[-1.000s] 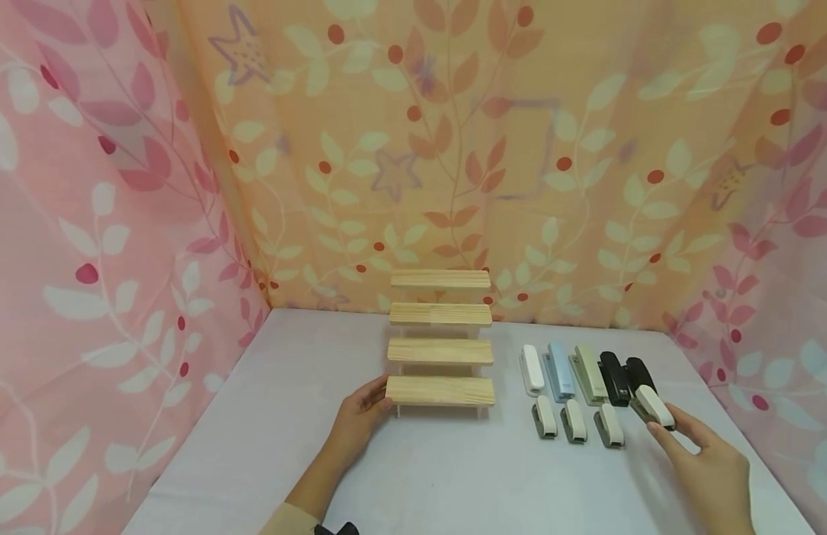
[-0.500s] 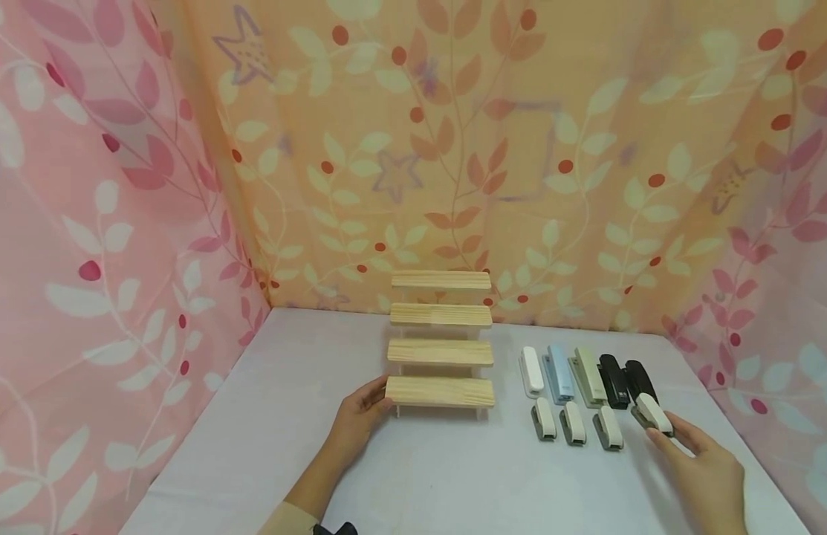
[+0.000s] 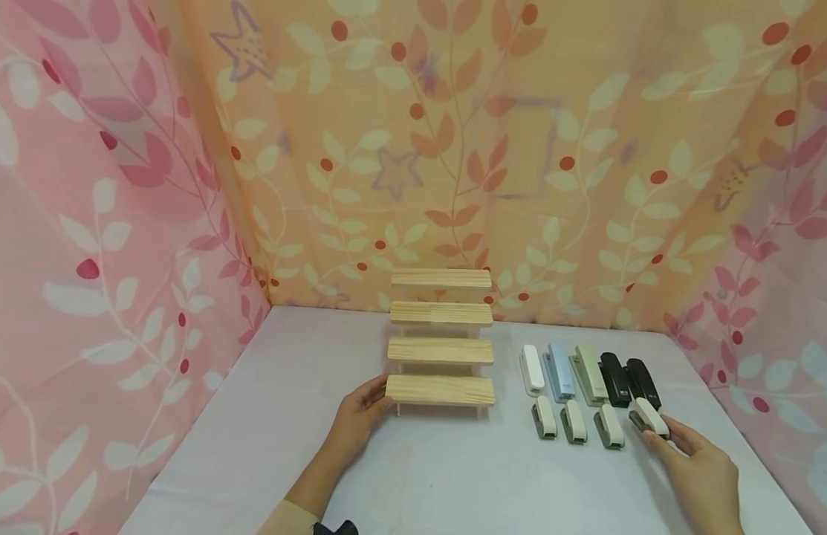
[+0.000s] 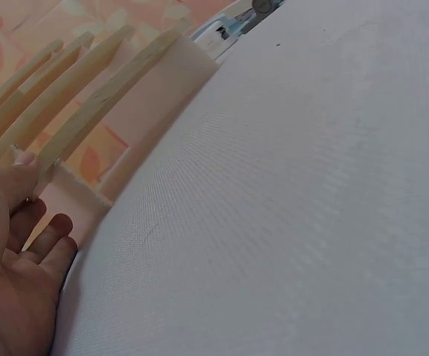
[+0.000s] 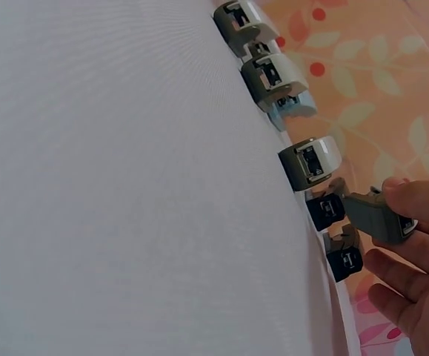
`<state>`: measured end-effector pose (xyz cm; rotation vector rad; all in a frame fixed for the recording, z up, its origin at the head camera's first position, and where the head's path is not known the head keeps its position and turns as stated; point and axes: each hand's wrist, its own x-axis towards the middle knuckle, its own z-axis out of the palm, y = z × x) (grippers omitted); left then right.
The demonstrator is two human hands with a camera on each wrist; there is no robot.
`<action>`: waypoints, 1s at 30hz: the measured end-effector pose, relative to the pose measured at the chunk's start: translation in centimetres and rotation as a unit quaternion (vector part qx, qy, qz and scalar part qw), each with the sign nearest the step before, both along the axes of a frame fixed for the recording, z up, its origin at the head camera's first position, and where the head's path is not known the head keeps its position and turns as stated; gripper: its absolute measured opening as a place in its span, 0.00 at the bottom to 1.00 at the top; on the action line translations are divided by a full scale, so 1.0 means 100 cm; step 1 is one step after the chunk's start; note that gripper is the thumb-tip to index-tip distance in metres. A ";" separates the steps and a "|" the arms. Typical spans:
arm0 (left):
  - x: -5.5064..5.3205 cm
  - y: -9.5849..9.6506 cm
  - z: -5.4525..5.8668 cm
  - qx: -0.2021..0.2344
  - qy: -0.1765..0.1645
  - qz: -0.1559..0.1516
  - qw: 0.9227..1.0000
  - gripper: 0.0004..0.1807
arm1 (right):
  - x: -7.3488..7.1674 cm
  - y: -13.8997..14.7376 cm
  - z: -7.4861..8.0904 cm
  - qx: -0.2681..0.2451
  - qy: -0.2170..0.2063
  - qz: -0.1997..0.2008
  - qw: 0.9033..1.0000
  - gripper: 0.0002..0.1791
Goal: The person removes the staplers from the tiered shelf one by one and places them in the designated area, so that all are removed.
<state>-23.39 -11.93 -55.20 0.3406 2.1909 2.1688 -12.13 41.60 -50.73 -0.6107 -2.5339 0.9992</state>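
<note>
My right hand [image 3: 704,472] pinches a small white-and-grey stapler [image 3: 649,417] between thumb and fingers at the right. In the right wrist view its grey base [image 5: 381,216] faces the camera, lifted off the table. A tiered stand of pale wooden planks [image 3: 440,390] stands at mid-table. My left hand [image 3: 358,417] grips the left end of its lowest plank, thumb at the plank's end in the left wrist view. Left of the held stapler, small white staplers [image 3: 609,426] form a front row. Behind them lie longer ones: white [image 3: 531,370], light blue [image 3: 560,373], green [image 3: 590,377] and two black [image 3: 615,379].
A white cloth [image 3: 253,446] covers the table. Orange leaf-print fabric [image 3: 306,223] hangs along the back edge, with pink leaf-print fabric [image 3: 139,319] at both sides. The held stapler is close in front of the rightmost black stapler [image 3: 643,383].
My right hand has moved slightly left and toward the near edge with the small stapler, uncovering more of the rightmost black stapler. The left hand and the stand have stayed in place.
</note>
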 end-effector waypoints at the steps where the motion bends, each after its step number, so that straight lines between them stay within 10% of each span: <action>1: 0.000 0.000 0.000 -0.002 0.001 0.001 1.000 0.31 | 0.000 0.000 0.000 0.001 -0.002 -0.001 1.000 0.39; 30: 0.002 0.001 0.002 0.019 -0.005 -0.003 1.000 0.31 | -0.016 0.000 -0.012 -0.023 -0.085 -0.030 0.996 0.42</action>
